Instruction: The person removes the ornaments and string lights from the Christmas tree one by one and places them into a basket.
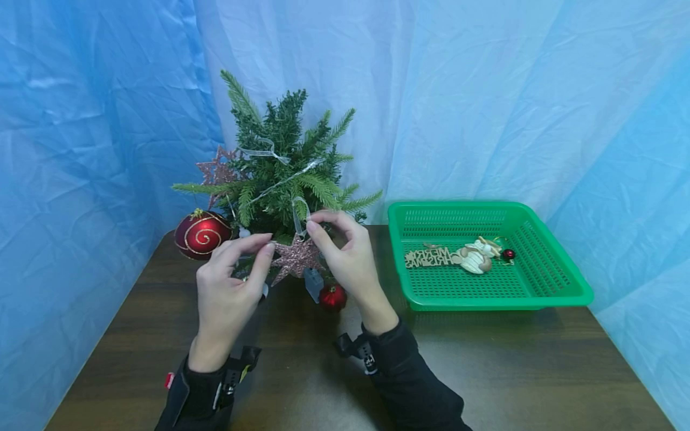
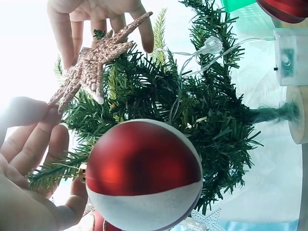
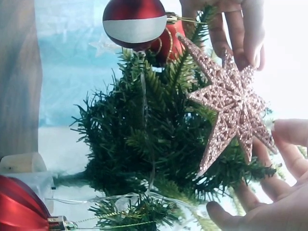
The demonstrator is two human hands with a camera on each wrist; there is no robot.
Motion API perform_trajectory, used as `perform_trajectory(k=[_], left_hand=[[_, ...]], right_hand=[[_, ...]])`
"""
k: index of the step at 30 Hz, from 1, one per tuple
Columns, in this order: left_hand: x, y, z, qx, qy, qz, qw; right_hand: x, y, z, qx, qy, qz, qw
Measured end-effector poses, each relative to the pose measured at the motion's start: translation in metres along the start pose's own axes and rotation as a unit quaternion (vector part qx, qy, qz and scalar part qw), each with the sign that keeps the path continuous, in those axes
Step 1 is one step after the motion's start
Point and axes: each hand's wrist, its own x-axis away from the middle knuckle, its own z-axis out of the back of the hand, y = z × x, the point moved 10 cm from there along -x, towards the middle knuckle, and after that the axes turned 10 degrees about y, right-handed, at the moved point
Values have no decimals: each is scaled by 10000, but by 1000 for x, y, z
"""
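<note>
A pink glitter star ornament (image 1: 297, 256) with a sheer ribbon loop (image 1: 299, 212) is held in front of the small artificial Christmas tree (image 1: 291, 155). My left hand (image 1: 229, 293) pinches one of its side points between thumb and forefinger; this grip also shows in the left wrist view, on the star (image 2: 89, 67). At the star's upper right, my right hand (image 1: 350, 257) has thumb and forefinger together by the ribbon's base. The right wrist view shows those fingers against the star's edge (image 3: 236, 103); their exact contact is partly hidden.
A big red swirl bauble (image 1: 203, 234), a second pink star (image 1: 218, 170) and a small red bauble (image 1: 332, 297) hang on the tree. A red-and-white bauble (image 2: 144, 173) hangs close by the left hand. The green basket (image 1: 496, 304) at right holds a wooden Christmas sign (image 1: 430, 257) and other ornaments.
</note>
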Motion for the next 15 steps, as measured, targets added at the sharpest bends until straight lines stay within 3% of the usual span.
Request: perform_trajectory(k=[15], left_hand=[[-1, 3, 4, 107, 137, -67, 9998]], right_hand=[[0, -8, 1, 588, -179, 447, 9971]])
